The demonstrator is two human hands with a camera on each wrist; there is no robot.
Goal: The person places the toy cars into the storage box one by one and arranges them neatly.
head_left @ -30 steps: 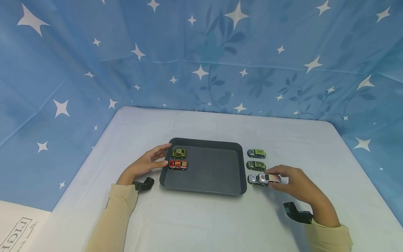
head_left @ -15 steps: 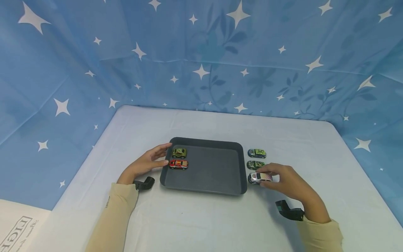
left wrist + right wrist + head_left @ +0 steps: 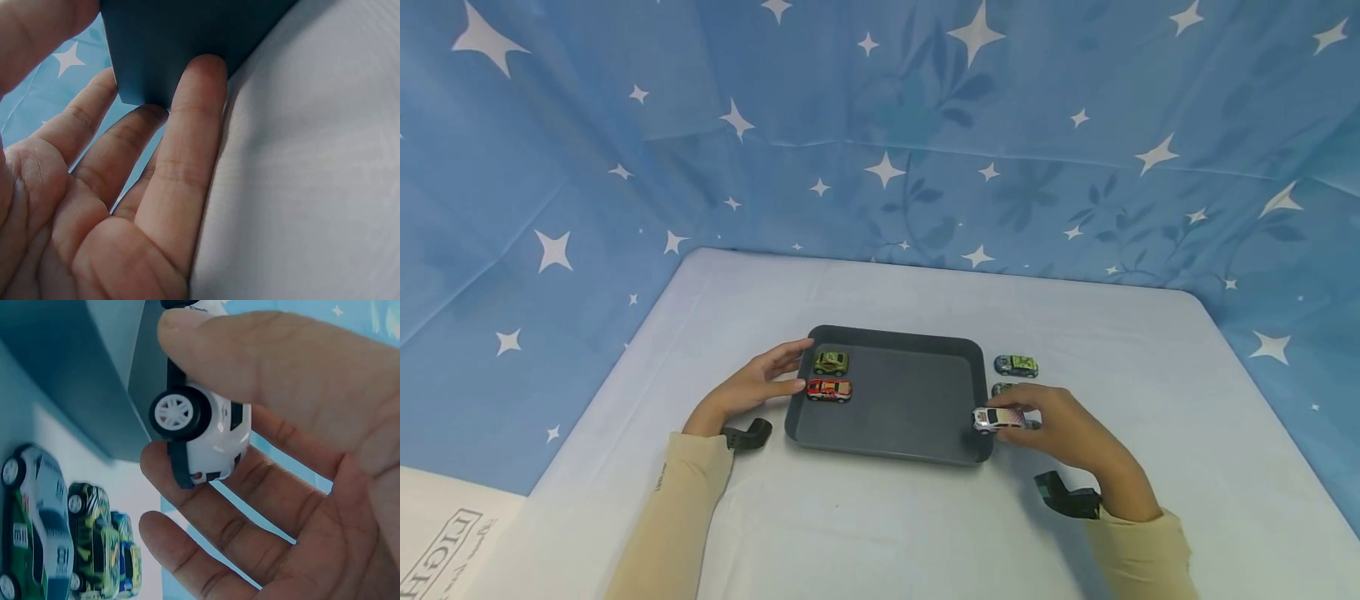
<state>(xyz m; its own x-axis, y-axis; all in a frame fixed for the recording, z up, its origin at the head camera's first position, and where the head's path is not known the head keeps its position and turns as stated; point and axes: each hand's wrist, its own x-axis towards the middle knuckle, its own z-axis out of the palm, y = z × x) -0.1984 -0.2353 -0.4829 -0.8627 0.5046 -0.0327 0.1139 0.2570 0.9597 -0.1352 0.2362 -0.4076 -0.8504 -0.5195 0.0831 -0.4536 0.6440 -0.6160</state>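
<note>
My right hand (image 3: 1060, 427) pinches a white toy car (image 3: 997, 419) between thumb and fingers, over the right rim of a dark grey tray (image 3: 910, 392). In the right wrist view the car's wheel and one end show between the fingers. Straight fingers of my left hand (image 3: 751, 387) touch the tray's left edge; in the left wrist view a fingertip lies against the dark tray wall (image 3: 162, 44). A green toy car (image 3: 831, 363) and a red toy car (image 3: 829, 390) stand inside the tray at its left.
Right of the tray a blue-green toy car (image 3: 1017, 366) stands on the white tabletop (image 3: 850, 517). Also there are a camouflage toy car (image 3: 94, 544) and a silver-and-green toy car (image 3: 47, 519), partly hidden by my right hand in the head view. A starry blue curtain (image 3: 850, 100) hangs behind.
My right hand has carried the white car leftward, from over the silver-and-green car to the tray's right rim. The left hand stays at the tray's edge.
</note>
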